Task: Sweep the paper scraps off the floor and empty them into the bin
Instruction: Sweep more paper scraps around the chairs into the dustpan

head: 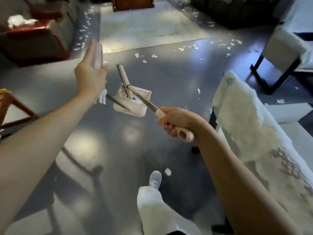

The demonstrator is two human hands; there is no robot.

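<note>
Now the right hand (pixel 177 122) grips the cream broom handle (pixel 185 135); left hand (pixel 89 75) lies straight-fingered along the dustpan handle (pixel 99 55), grip unclear; paper scraps (pixel 145 57) strewn across the grey floor (pixel 50 78)

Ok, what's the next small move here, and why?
Probably lower the dustpan to the floor near the paper scraps ahead. The right hand grips its handle and the pan seems to hang above the floor, while scraps lie scattered by the rug edge.
</note>
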